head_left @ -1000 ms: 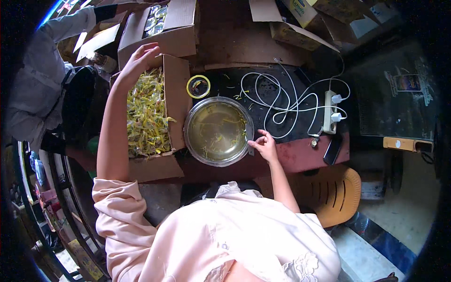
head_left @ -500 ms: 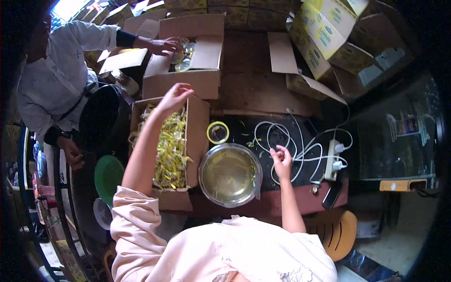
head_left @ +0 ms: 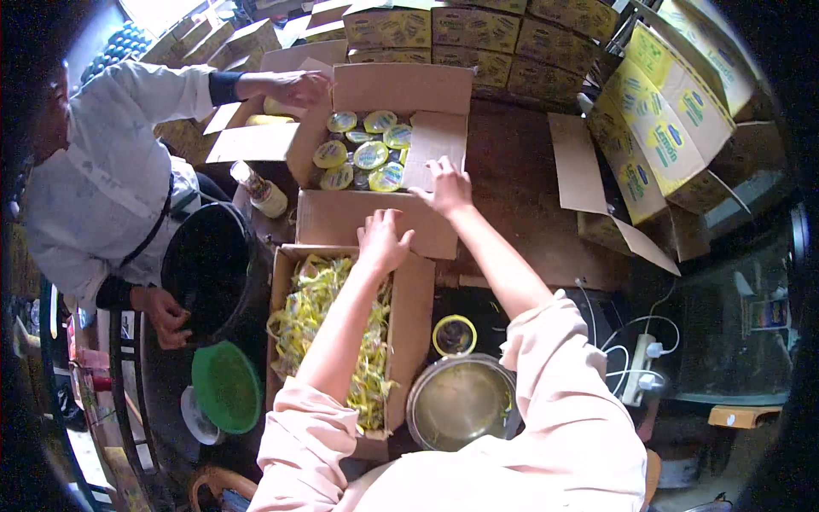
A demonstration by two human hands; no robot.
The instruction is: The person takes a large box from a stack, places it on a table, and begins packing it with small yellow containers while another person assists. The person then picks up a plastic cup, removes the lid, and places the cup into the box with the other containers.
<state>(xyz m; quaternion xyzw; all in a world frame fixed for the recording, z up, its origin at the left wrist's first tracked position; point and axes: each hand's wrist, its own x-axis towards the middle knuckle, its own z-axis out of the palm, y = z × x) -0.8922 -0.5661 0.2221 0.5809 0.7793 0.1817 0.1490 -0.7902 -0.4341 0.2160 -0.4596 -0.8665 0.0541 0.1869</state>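
Note:
My left hand (head_left: pixel 384 239), fingers apart and empty, is over the front flap (head_left: pixel 367 218) of an open cardboard box (head_left: pixel 401 85), just beyond the near box (head_left: pixel 414 324) full of yellow-green wrappers (head_left: pixel 316 299). Whether it touches the flap I cannot tell. My right hand (head_left: pixel 445 186), fingers loosely spread, is at the right inner flap (head_left: pixel 431 136) of the far box, which holds several round lidded yellow-and-clear tubs (head_left: pixel 369 154). A round pan (head_left: pixel 461 401) of cloudy liquid stands right of the near box, below a yellow tape roll (head_left: pixel 454 335).
A co-worker (head_left: pixel 102 171) at the left has hands by a black bucket (head_left: pixel 205 273) and a box. Also around: a jar (head_left: pixel 264 192), green basin (head_left: pixel 226 388), power strip (head_left: pixel 640 375) with cables, yellow cartons (head_left: pixel 648 128) at the right, more stacked (head_left: pixel 469 30) behind.
Both my hands have moved forward to the far box, the right one from beside the pan. The view has tilted up. The co-worker's upper hand has moved from over the tubs to the box's far left.

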